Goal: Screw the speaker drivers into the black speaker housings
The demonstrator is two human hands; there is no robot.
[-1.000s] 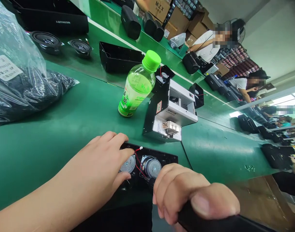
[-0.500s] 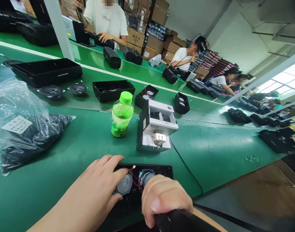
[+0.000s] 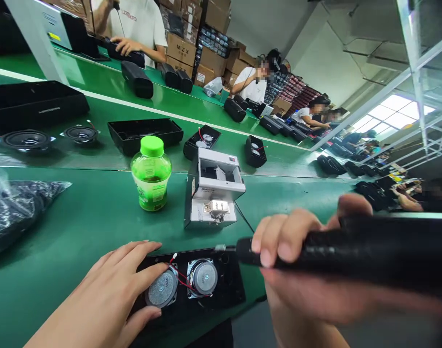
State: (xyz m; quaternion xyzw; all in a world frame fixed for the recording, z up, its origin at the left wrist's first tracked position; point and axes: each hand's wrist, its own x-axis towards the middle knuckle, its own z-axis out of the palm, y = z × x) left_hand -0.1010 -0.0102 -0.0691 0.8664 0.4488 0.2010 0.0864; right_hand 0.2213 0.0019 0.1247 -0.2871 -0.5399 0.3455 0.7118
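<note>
A black speaker panel (image 3: 221,292) with two round silver drivers and red wires lies at the near edge of the green bench. My left hand (image 3: 112,295) rests on its left end, fingers spread flat, thumb under one driver. My right hand (image 3: 304,270) is wrapped round a black electric screwdriver (image 3: 351,249). The tool is held level, its metal tip pointing left just above the panel's far edge. A white and black screw feeder (image 3: 213,195) stands just behind the panel.
A green-capped tea bottle (image 3: 151,175) stands left of the feeder. A plastic bag of black parts (image 3: 14,203) lies at far left. Black housings (image 3: 144,133), loose speakers (image 3: 27,140) and other workers fill the belts behind.
My right hand has lifted off the panel and swung the screwdriver up to a level position, tip pointing left. The view has tilted upward. My left hand stays on the panel.
</note>
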